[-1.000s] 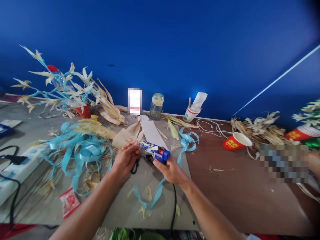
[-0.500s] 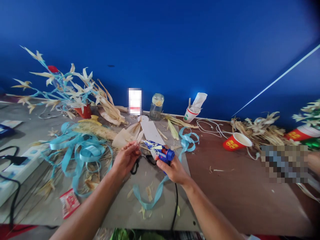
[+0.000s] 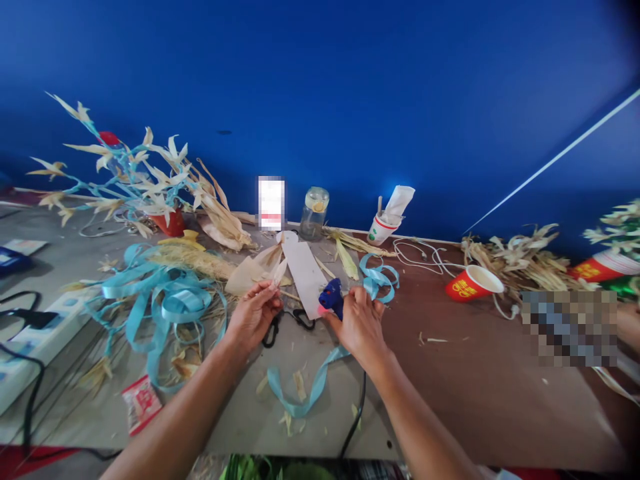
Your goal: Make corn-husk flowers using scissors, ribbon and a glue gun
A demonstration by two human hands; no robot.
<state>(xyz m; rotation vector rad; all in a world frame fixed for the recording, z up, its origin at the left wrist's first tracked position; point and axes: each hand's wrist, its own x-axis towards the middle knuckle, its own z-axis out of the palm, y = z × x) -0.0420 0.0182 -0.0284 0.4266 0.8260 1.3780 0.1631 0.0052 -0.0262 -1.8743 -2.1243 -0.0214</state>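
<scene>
My right hand (image 3: 359, 325) grips a blue glue gun (image 3: 331, 296), its back end showing above my knuckles and its black cord (image 3: 356, 420) trailing toward me. My left hand (image 3: 255, 311) is closed in a pinch on a small pale husk piece (image 3: 276, 271) just left of the gun. Both hands hover over a grey mat (image 3: 235, 413). Black scissors (image 3: 287, 321) lie between them, beside a long white card strip (image 3: 304, 270). A light blue ribbon piece (image 3: 305, 387) curls under my right wrist.
A tangle of blue ribbon (image 3: 160, 300) and a husk-flower branch in a red pot (image 3: 167, 220) sit at left. A glass jar (image 3: 314, 212), a paper cup with tissue (image 3: 385, 223), a tipped red cup (image 3: 473, 283), dried husks (image 3: 520, 257) and a power strip (image 3: 35, 333) ring the area.
My right hand turned the glue gun from lying crosswise toward my left hand to pointing away, and shifted slightly right and farther. The left hand stayed with its husk piece.
</scene>
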